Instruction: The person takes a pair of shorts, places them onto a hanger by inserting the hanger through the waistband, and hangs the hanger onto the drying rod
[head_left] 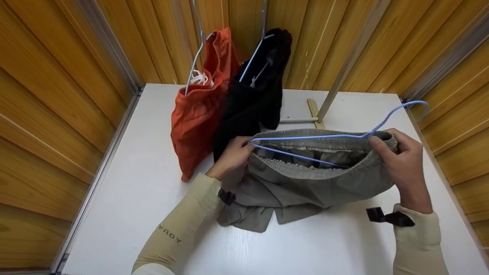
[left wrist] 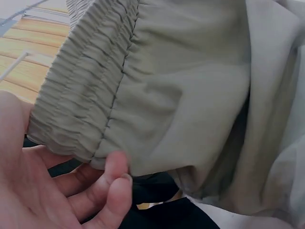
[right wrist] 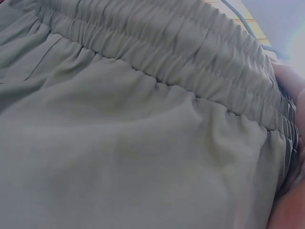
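Grey-green shorts (head_left: 317, 189) with a gathered elastic waistband (left wrist: 86, 90) are held over the white table, waist opening up. My left hand (head_left: 233, 156) grips the waistband's left end, right at the corner of a blue wire hanger (head_left: 309, 137). At the other end, my right hand (head_left: 405, 164) holds the waistband with the thumb over its edge, close to the hanger's neck. The hanger's upper wire runs along the opening and its lower wire dips inside; the hook sticks out to the right. In the right wrist view, the shorts (right wrist: 124, 143) hide most of that hand.
Red shorts (head_left: 195, 122) and a black garment (head_left: 244, 110) hang on wire hangers behind my left hand. A slanted pole (head_left: 351, 63) stands on a wooden foot (head_left: 313, 110) at the table's back. Wood-patterned walls (head_left: 49, 95) enclose the white table (head_left: 126, 164) on three sides.
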The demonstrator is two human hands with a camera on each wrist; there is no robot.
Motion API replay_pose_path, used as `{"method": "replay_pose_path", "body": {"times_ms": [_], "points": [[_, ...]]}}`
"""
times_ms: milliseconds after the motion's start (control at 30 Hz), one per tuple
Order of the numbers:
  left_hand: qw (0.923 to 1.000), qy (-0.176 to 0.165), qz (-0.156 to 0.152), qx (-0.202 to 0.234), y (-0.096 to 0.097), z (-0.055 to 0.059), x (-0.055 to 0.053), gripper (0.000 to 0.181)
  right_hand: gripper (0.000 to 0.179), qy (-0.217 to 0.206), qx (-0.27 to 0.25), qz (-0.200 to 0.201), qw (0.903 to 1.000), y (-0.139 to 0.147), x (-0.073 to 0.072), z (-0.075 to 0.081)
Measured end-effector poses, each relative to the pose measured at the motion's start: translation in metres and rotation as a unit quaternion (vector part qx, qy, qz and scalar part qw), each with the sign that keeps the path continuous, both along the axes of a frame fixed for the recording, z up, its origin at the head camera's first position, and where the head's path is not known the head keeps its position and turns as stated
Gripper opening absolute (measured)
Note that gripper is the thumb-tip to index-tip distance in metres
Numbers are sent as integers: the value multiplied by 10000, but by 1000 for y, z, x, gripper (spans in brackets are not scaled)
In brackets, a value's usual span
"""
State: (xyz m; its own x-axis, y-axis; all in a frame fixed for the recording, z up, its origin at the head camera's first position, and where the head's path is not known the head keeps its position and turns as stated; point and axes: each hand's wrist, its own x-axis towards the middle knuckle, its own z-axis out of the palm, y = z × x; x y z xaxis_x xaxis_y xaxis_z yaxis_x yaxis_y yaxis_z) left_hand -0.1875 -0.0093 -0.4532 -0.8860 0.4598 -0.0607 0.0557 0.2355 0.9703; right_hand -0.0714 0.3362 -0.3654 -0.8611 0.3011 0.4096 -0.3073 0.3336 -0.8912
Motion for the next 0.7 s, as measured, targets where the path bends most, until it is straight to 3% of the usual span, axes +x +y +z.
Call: {"method": "replay_pose_path", "body": {"times_ms": [133, 267, 433, 700], "points": [[9981, 473, 226, -331, -1, 4, 2, 42, 6, 71, 412, -3, 9991, 1, 0, 0], [9913, 972, 516, -724, 0, 8, 4, 45, 6, 69, 734, -113, 9972, 1, 0, 1], [9835, 1468, 723, -776, 2, 14, 6, 45, 9, -168, 989, -510, 9937, 0, -1, -1], [9749, 1844, 933, -831, 1, 21, 9, 27, 11, -305, 1149, -739, 9902, 1, -1, -3]]}}
